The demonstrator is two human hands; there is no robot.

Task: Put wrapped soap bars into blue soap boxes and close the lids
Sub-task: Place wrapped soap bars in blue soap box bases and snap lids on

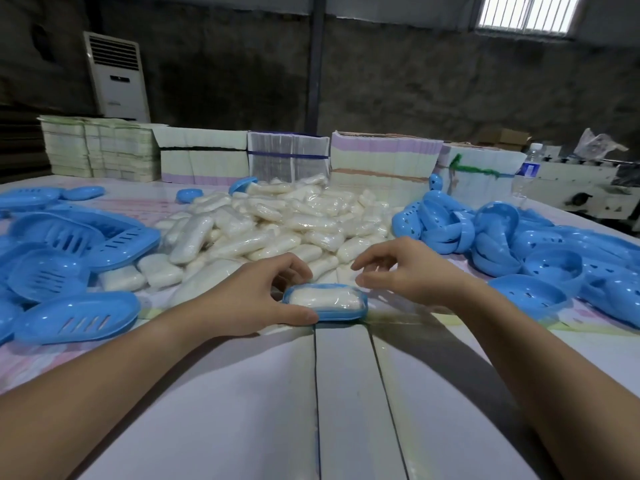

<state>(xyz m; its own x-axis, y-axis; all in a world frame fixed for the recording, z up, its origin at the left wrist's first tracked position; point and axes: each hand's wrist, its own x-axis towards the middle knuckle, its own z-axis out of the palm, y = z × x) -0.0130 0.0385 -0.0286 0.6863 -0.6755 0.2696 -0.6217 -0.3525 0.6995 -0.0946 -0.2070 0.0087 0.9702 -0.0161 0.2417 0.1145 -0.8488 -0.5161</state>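
Note:
A blue soap box base point(341, 315) sits on the table in front of me with a white wrapped soap bar point(323, 298) lying in it, no lid on. My left hand point(256, 299) grips the box's left end, thumb at the near rim and fingers curled over the far rim. My right hand point(412, 271) hovers just right of and above the box, fingers loosely curled, holding nothing. A big heap of wrapped soap bars point(277, 220) lies behind. Blue slotted box parts point(76, 318) are piled at the left; blue parts with holes point(530, 296) at the right.
Bundled stacks of flat printed cartons point(291, 157) line the table's far edge. A white standing air conditioner point(116, 76) is at the back left, a white machine point(585, 188) at the right. White table boards point(346, 410) stretch toward me.

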